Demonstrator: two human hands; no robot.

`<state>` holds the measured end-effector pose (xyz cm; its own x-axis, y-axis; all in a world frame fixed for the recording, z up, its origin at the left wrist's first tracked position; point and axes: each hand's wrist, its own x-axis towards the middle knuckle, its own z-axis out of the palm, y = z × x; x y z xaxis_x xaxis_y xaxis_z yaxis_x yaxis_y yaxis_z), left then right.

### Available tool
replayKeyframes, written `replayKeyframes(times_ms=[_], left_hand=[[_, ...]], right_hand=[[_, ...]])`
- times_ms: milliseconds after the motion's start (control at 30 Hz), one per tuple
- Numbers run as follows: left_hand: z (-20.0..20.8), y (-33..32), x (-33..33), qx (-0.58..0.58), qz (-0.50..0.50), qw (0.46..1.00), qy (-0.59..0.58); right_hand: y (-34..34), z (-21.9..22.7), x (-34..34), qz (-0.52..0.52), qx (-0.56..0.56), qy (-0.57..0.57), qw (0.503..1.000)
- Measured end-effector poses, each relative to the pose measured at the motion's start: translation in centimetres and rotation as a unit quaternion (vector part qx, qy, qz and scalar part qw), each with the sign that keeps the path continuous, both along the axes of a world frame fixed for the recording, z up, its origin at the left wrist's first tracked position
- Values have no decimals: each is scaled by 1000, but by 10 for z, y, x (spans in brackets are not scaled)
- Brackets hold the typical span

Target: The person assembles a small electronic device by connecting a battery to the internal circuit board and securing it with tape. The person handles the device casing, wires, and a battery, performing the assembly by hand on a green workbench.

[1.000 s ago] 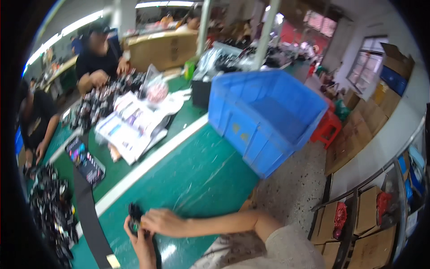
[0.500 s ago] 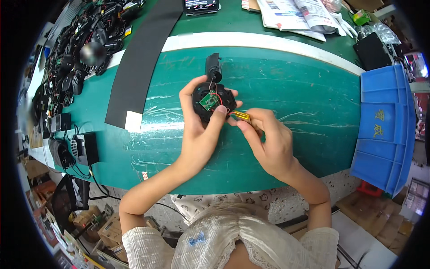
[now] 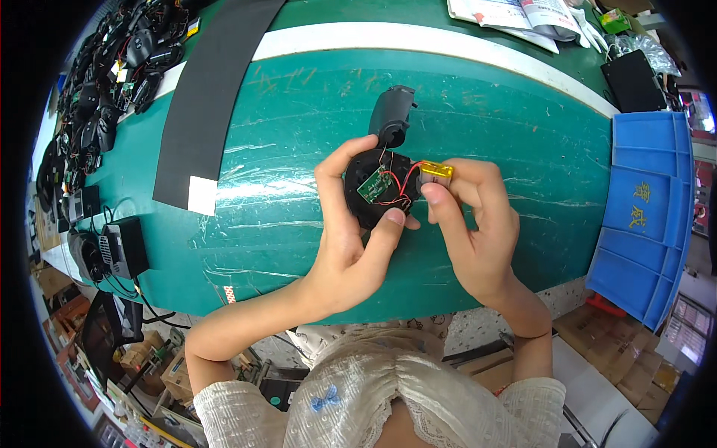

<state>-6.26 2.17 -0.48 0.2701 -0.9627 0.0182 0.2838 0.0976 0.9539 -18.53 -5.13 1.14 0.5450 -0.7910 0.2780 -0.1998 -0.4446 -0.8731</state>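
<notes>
My left hand (image 3: 351, 246) is closed round a round black plastic housing (image 3: 357, 170), the thumb pressed on its lower right edge. Inside the housing sits a small green circuit board (image 3: 370, 188) with thin red wires. A black curved plastic part (image 3: 393, 112) sticks out beyond the housing, joined to it by thin wires. Between the thumb and fingers of my right hand (image 3: 482, 216) is a small silver battery with yellow tape (image 3: 437, 170). Red wires run from the battery to the board. The housing's underside and some left fingers are hidden.
A pile of black devices (image 3: 112, 82) lies at the far left, beside a long black mat (image 3: 202, 97) with a white patch. A black power box (image 3: 123, 246) with cables sits at the left. Blue plastic bins (image 3: 638, 209) stand at the right; newspapers (image 3: 515, 19) lie at the back.
My right hand has raised the battery up and right beside the housing, so more of it and its red wires shows. The black curved part has tilted. The whole view has shifted somewhat.
</notes>
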Motion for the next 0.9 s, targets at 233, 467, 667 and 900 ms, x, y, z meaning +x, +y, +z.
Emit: replayKeyframes(times_ms=[233, 467, 667, 900], left_hand=[[2, -2, 3, -22, -6, 999, -35], [5, -5, 4, 10, 14, 999, 42], [1, -5, 6, 42, 1, 996, 74], [-1, -5, 1, 26, 10, 999, 31]], right_hand=[[5, -3, 2, 16, 39, 4, 999], [-3, -3, -2, 22, -78, 31, 996], [1, -9, 2, 22, -114, 28, 993], [5, -7, 2, -15, -36, 15, 999]])
